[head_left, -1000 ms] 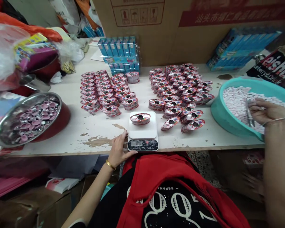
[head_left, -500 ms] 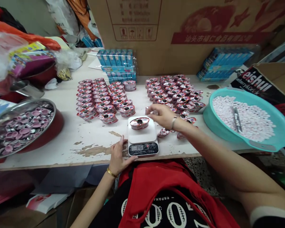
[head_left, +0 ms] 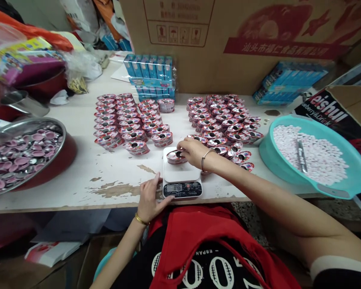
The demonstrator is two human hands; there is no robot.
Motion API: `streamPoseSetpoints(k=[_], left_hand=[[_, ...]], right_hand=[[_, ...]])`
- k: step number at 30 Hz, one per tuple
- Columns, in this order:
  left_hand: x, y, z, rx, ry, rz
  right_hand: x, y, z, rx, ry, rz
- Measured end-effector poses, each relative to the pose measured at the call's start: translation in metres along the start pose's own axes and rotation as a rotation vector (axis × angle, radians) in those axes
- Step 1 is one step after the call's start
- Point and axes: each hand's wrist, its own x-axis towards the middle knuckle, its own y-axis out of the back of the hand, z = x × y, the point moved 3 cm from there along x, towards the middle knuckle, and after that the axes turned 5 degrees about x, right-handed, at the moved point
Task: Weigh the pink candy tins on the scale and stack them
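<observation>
A small white digital scale (head_left: 181, 175) stands at the table's front edge with a red oval tin (head_left: 174, 157) on its pan. My right hand (head_left: 193, 151) reaches over the pan, fingers pinched at the tin's right end. Whether a small candy is in the pinch I cannot make out. My left hand (head_left: 149, 196) rests flat on the table edge against the scale's left side, fingers spread. Rows of the same red tins (head_left: 124, 122) lie to the left, and more tins (head_left: 225, 120) lie to the right.
A teal basin (head_left: 345, 186) of small white candies with metal tongs (head_left: 300, 150) sits at the right. A steel bowl of pink lids (head_left: 21, 150) sits at the left. Blue boxes (head_left: 152, 74) and a large carton (head_left: 243, 36) stand at the back.
My right hand left the teal basin, leaving the tongs in it, swung left across the tins and came down onto the tin on the scale. My left hand stayed by the scale.
</observation>
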Motion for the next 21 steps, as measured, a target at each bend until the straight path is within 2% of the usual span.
streamPoseSetpoints(k=[3, 8, 11, 15, 21], left_hand=[[0.0, 0.0, 0.0, -0.01, 0.001, 0.01], [-0.001, 0.001, 0.001, -0.03, -0.001, 0.042], [-0.001, 0.002, 0.002, -0.044, -0.012, 0.065], [-0.002, 0.001, 0.002, -0.052, -0.017, 0.092], [0.002, 0.004, 0.001, -0.077, 0.107, 0.068]], right_hand=[[-0.001, 0.009, 0.005, 0.212, -0.027, 0.098], [-0.019, 0.027, 0.027, 1.08, -0.243, 0.162], [-0.037, 0.035, 0.041, 1.383, -0.368, 0.198], [-0.058, 0.034, 0.053, 1.457, -0.456, 0.231], [-0.065, 0.022, 0.051, 1.386, -0.421, 0.223]])
